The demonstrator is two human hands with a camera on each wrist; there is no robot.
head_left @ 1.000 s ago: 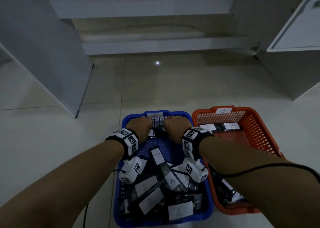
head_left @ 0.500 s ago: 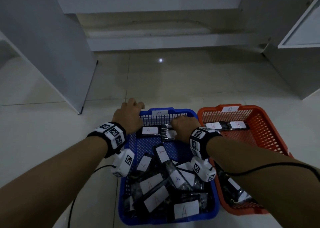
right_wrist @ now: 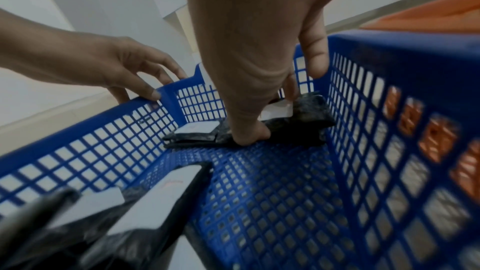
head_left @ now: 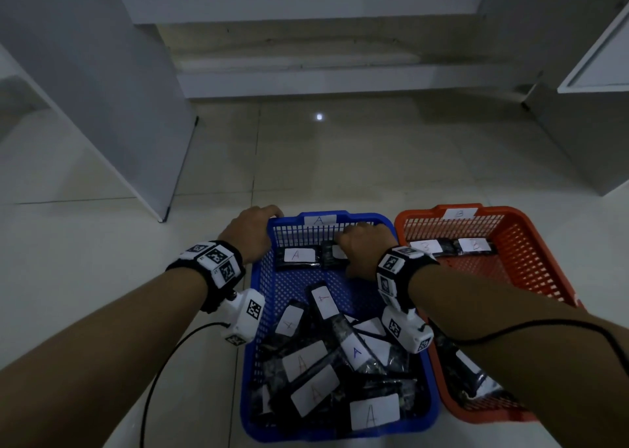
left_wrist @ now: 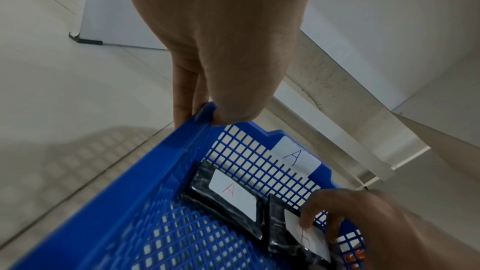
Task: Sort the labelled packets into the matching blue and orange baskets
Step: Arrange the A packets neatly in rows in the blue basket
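Note:
The blue basket [head_left: 371, 216] labelled A stands on the floor, the orange basket [head_left: 510, 253] labelled B to its right. My left hand [head_left: 258, 223] grips the blue basket's far-left corner rim [left_wrist: 197, 118], thumb inside and fingers outside. My right hand [head_left: 360, 246] pinches a black packet [head_left: 328, 253] with a white label against the far wall, thumb at its near edge [right_wrist: 249, 137]. A second A packet [head_left: 296, 255] lies flat just to its left. Several A packets [head_left: 313, 393] are piled at the near end. Two B packets [head_left: 473, 245] lie at the orange basket's far end.
A white cabinet panel [head_left: 136, 124] stands on the tiled floor at left, another cabinet [head_left: 595, 124] at right. A low white ledge [head_left: 340, 83] runs along the back. Black cables hang from both wrists.
My left hand has left the packets at the blue basket's far end and moved left onto the corner rim. My right hand stays on its packet.

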